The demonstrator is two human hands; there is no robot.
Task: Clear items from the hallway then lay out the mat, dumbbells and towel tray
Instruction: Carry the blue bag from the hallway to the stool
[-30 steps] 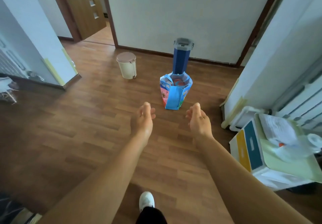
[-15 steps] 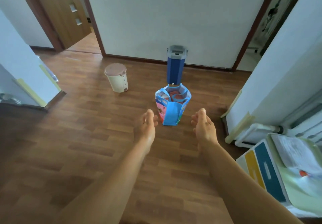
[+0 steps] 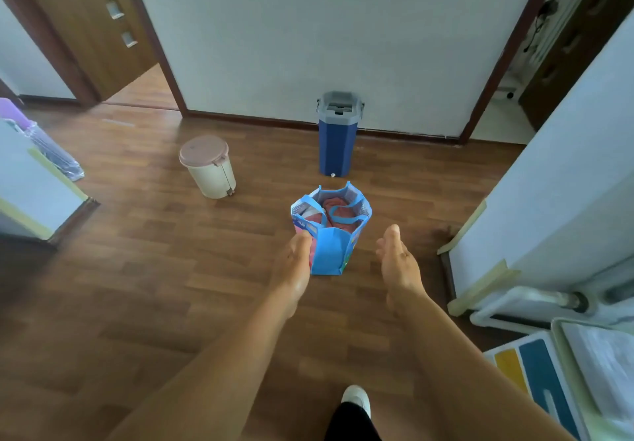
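Note:
A blue tote bag point(image 3: 334, 248) with reddish cloth inside stands open on the wooden hallway floor. Behind it a tall blue bin with a grey lid point(image 3: 338, 131) stands against the white wall. A cream pedal bin with a pink lid point(image 3: 209, 166) sits to the left. Both my arms stretch forward. My left hand point(image 3: 295, 265) is at the bag's left side, fingers apart, and overlaps its edge. My right hand point(image 3: 398, 262) is open a little to the right of the bag, not touching it. Neither hand holds anything.
A white wall corner with tape point(image 3: 480, 221) juts in on the right, with a box with yellow and blue panels point(image 3: 528, 372) and papers below it. Another wall corner point(image 3: 41, 200) stands at the left. An open wooden door point(image 3: 92, 25) is at the back left.
I have stepped closer to the tote bag. Both hands have moved forward, and the left hand now overlaps the bag's left edge.

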